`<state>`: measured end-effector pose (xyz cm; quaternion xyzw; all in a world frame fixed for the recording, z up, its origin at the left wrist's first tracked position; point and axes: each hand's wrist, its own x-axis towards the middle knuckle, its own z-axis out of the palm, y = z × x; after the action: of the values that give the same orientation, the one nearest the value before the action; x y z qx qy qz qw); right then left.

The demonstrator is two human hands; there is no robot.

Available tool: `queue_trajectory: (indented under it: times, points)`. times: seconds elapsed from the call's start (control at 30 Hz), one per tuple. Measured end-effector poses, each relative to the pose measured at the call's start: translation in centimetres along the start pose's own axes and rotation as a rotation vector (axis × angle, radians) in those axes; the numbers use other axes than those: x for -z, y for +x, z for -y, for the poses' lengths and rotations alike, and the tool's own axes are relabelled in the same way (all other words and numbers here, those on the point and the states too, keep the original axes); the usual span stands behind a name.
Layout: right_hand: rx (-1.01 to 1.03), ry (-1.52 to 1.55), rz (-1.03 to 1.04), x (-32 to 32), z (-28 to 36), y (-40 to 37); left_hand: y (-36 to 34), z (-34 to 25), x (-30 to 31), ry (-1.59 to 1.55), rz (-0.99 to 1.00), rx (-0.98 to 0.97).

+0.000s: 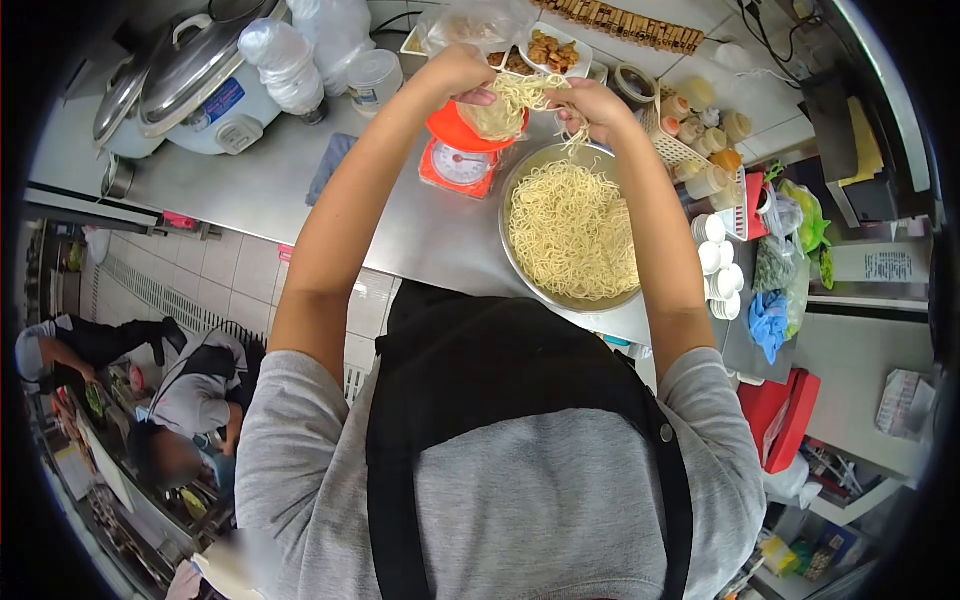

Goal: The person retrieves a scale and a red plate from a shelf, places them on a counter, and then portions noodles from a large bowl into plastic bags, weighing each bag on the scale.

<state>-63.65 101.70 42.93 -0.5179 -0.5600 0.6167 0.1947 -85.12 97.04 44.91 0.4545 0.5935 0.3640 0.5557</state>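
My right hand (592,106) is closed on a bunch of yellow noodles (528,92), with loose strands dangling below the fingers. My left hand (465,75) is closed at the edge of a clear plastic bag (488,122), where the noodles lie across its mouth; its exact grip is partly hidden. Under the bag is the orange pan (455,128) of a kitchen scale (460,168) with a round white dial. A large metal bowl (508,240), heaped with more noodles, stands to the right, below my right hand.
Behind the hands is a white dish of fried pieces (552,52). Bottles in a basket (680,140) and stacked white cups (718,262) line the right. Rice cookers (205,90), a plastic tub (375,82) and a blue cloth (332,165) are left. Two people work at lower left.
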Motion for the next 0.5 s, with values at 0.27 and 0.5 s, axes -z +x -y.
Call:
queue_trajectory:
  times: [0.27, 0.5]
  points:
    - [0.027, 0.026, -0.002, -0.2, 1.0, -0.9, 0.0, 0.7, -0.2, 0.178, -0.130, -0.106]
    - [0.019, 0.020, 0.020, 0.3, 0.3, -0.9, 0.1, 1.3, 0.3, 0.416, -0.156, -0.215]
